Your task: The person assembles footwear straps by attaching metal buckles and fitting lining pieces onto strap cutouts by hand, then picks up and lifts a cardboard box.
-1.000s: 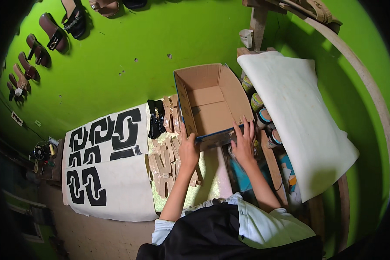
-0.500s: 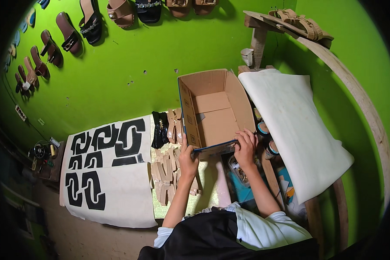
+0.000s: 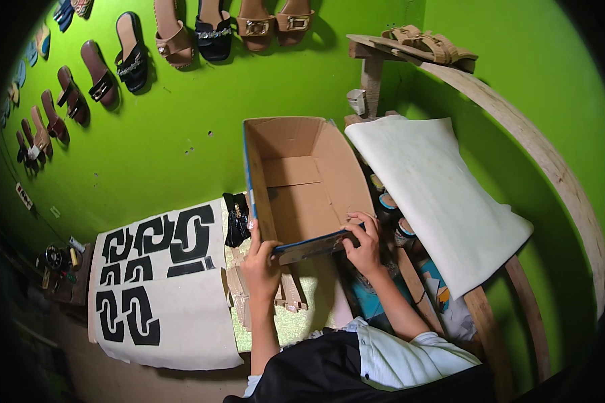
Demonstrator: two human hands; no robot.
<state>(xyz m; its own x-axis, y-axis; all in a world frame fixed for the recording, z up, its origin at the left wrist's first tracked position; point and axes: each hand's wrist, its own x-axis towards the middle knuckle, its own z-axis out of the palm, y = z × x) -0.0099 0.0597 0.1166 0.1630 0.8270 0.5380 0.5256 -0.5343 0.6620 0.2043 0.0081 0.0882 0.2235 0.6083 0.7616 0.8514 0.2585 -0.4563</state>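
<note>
An open cardboard box (image 3: pixel 296 195), brown inside with blue edges, is tilted toward me above the table, and I see nothing lying in it. My left hand (image 3: pixel 260 258) grips its near left corner, fingers along the outer side. At the near right edge my right hand (image 3: pixel 364 245) is closed over the rim, thumb underneath. Below the box and beside my left wrist lie several beige straps (image 3: pixel 289 292). Just left of the box sits a bundle of shiny black straps (image 3: pixel 236 218) with gold-coloured trim.
White sheets (image 3: pixel 181 309) bearing black cut shapes (image 3: pixel 138 314) cover the table's left part. To the right, a folded white sheet (image 3: pixel 437 201) drapes over a wooden frame (image 3: pixel 480 312). Sandals (image 3: pixel 134 57) hang along the green wall; another pair (image 3: pixel 427 46) rests on a wooden shelf.
The box has moved slightly left and nearer, still in both hands, and covers the beige straps beside the black ones. The whole view has shifted, with more wall sandals showing.
</note>
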